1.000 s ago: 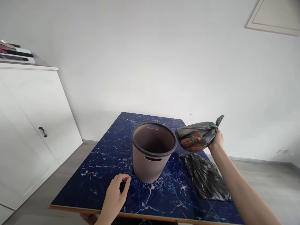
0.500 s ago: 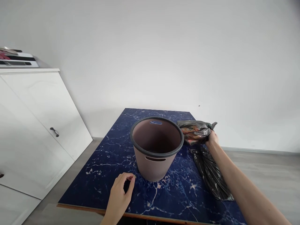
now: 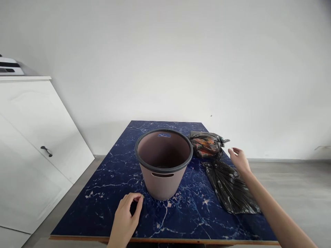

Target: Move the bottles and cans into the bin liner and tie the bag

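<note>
The right hand (image 3: 239, 160) hovers with its fingers (image 3: 234, 151) spread apart and holding nothing, just beside the knotted, filled black plastic bag (image 3: 207, 144) that lies on the blue marbled table (image 3: 108, 193). Under that hand's wrist a flat, empty black plastic bag (image 3: 230, 187) stretches along the table. The left hand (image 3: 125, 220) rests on the table near its front edge, fingers (image 3: 137, 201) loosely curled, gripping nothing, close to the foot of the mauve plastic bin with a dark rim (image 3: 164, 165). A white cabinet (image 3: 33, 144) stands to the left.
</note>
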A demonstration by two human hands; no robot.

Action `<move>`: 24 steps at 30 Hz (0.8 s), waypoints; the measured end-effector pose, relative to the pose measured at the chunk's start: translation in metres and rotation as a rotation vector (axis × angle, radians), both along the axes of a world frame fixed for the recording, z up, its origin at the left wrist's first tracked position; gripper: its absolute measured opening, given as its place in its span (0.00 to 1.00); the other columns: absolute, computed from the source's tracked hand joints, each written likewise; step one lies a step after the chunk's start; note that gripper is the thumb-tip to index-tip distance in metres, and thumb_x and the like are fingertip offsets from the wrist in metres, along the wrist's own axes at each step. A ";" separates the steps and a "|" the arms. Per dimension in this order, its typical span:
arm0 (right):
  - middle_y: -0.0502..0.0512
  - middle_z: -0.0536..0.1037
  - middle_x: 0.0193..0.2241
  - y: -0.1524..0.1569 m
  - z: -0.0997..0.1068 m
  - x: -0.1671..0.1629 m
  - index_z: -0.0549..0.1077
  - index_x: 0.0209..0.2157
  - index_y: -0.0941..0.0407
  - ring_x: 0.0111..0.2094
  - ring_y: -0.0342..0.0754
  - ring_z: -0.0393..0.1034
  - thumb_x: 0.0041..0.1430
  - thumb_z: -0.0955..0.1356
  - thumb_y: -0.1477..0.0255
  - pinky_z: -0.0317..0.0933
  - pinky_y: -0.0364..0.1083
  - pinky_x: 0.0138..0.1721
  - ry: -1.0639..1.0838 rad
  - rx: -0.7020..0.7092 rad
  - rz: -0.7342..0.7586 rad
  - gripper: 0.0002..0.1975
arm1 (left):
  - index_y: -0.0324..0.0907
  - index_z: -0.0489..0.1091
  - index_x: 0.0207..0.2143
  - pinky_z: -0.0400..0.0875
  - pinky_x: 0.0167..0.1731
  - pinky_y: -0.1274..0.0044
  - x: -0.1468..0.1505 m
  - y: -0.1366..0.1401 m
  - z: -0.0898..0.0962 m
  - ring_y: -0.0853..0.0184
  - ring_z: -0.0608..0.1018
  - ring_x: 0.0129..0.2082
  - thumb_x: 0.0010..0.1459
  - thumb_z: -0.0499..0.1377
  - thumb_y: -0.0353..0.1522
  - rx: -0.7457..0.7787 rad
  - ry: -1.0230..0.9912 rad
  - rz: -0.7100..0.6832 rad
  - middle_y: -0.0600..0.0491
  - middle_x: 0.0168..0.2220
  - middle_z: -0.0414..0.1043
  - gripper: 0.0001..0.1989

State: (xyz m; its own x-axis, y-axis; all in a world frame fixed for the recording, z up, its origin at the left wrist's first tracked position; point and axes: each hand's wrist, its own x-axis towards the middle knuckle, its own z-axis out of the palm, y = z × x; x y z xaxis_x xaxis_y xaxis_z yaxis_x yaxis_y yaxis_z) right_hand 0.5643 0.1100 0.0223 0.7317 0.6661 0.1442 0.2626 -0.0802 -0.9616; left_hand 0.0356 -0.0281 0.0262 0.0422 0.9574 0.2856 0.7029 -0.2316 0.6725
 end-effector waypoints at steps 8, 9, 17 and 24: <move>0.68 0.64 0.72 -0.116 -0.073 -0.075 0.72 0.62 0.56 0.76 0.72 0.46 0.60 0.64 0.40 0.35 0.72 0.74 -0.504 -0.239 0.262 0.41 | 0.50 0.76 0.41 0.80 0.44 0.66 0.001 0.003 0.000 0.55 0.84 0.40 0.71 0.54 0.50 0.048 0.013 -0.022 0.49 0.38 0.81 0.18; 0.67 0.60 0.74 -0.123 -0.080 -0.083 0.69 0.66 0.57 0.77 0.71 0.43 0.64 0.60 0.41 0.34 0.72 0.74 -0.612 -0.287 0.286 0.42 | 0.50 0.77 0.42 0.80 0.44 0.67 0.001 0.004 0.000 0.56 0.83 0.40 0.72 0.54 0.50 0.048 0.017 -0.025 0.49 0.38 0.81 0.18; 0.64 0.57 0.75 -0.129 -0.101 -0.094 0.61 0.73 0.60 0.77 0.66 0.45 0.73 0.49 0.48 0.43 0.68 0.74 -0.981 -0.399 0.245 0.41 | 0.49 0.76 0.41 0.80 0.42 0.68 -0.001 0.000 -0.006 0.57 0.83 0.39 0.73 0.54 0.49 0.096 0.041 -0.040 0.50 0.37 0.80 0.18; 0.64 0.63 0.73 -0.133 -0.114 -0.089 0.67 0.70 0.56 0.77 0.67 0.47 0.73 0.49 0.55 0.48 0.72 0.71 -1.060 -0.403 0.299 0.37 | 0.49 0.75 0.41 0.78 0.41 0.70 -0.001 -0.006 -0.006 0.58 0.82 0.39 0.75 0.53 0.46 0.110 0.062 -0.038 0.50 0.37 0.79 0.16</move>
